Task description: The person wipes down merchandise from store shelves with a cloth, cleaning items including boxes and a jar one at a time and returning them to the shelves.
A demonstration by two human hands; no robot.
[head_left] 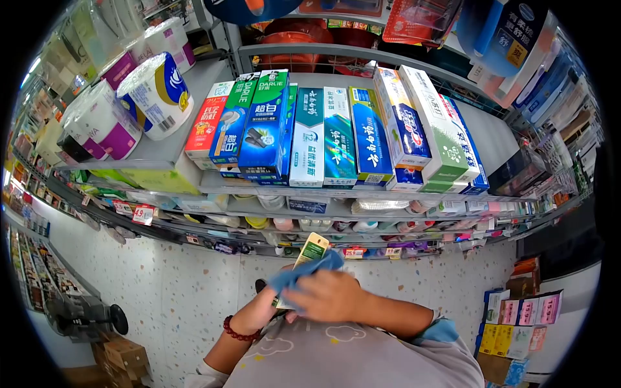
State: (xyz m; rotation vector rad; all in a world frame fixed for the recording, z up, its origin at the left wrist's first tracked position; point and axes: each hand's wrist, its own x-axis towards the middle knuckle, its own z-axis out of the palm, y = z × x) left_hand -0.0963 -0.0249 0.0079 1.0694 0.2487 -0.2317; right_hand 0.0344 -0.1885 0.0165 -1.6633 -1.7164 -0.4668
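Observation:
Close to my body, my left hand [257, 312] grips a narrow hang-tab pack [315, 247] in cream and green, tilted with its punched end up and to the right. What is inside the pack I cannot make out. A blue cloth [291, 277] lies across the pack's middle, bunched under my right hand [328, 295]. The fingers of that hand are closed on the cloth and smeared by motion. My left fingers are partly hidden behind the cloth and pack.
Ahead, a shelf holds a row of toothpaste boxes [339, 139]. Toilet paper rolls [155, 97] stand at its left. Lower shelves [323, 223] carry bottles and price tags. Brown cartons [123, 355] sit lower left, a stack of small boxes [514, 326] lower right.

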